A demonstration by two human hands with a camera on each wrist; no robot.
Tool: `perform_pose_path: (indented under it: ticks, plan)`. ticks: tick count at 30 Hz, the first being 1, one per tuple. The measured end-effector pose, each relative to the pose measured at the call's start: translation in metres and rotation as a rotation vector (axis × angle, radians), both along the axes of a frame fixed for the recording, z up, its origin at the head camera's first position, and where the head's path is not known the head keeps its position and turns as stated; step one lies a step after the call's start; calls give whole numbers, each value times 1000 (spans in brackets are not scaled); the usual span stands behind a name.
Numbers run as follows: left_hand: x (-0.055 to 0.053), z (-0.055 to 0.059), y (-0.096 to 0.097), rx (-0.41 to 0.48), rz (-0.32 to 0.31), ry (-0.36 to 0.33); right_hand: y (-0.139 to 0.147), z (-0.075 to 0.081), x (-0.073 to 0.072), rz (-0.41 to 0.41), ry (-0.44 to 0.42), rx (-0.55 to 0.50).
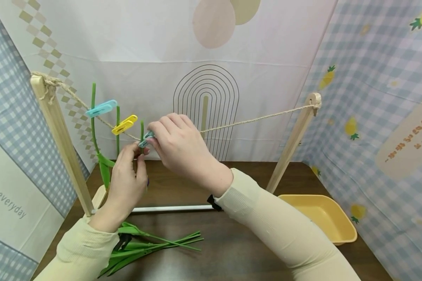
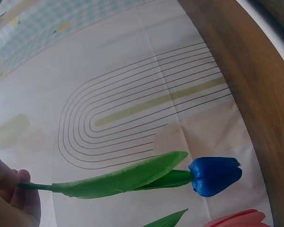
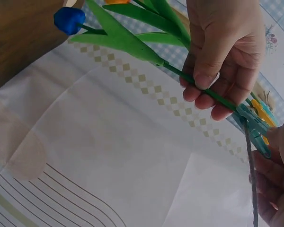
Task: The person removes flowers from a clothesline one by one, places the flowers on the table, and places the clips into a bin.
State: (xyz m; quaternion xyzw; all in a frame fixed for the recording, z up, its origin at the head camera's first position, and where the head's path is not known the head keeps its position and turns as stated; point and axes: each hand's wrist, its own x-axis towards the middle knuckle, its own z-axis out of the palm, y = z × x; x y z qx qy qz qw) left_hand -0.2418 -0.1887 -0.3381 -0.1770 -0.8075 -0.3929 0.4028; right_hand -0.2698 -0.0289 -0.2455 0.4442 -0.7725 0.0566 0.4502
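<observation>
My left hand [image 1: 128,175] pinches the green stem of an artificial tulip with a blue bloom [image 2: 215,176], which hangs head down. Between the thumb and fingers of my right hand [image 1: 183,146] is a teal clothespin [image 3: 251,120], sitting where that stem meets the twine line [image 1: 256,119]. The stem's cut end sticks up above the line beside the clothespin. To the left, a light blue clothespin [image 1: 102,108] and a yellow clothespin [image 1: 124,125] grip two more stems on the same twine. A pink bloom [image 2: 239,218] shows in the left wrist view.
Two wooden posts, left [image 1: 63,148] and right [image 1: 292,148], hold the twine. A white rod [image 1: 172,208] runs low between them. Several loose green stems with leaves [image 1: 137,253] lie on the dark table at front. A yellow basin [image 1: 323,214] stands at right.
</observation>
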Motion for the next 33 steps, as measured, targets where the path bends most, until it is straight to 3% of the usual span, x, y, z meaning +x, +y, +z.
perform_pose_path:
  ticks: [7,16,33]
  plan:
    - [0,0,0,-1,-2,18,1,-2,2,43,26,-11]
    - [3,-2,1,-2,-25,-25,2,-4,2,90,62,-67]
    - [8,-8,6,-3,-72,-67,6,-9,3,152,32,-147]
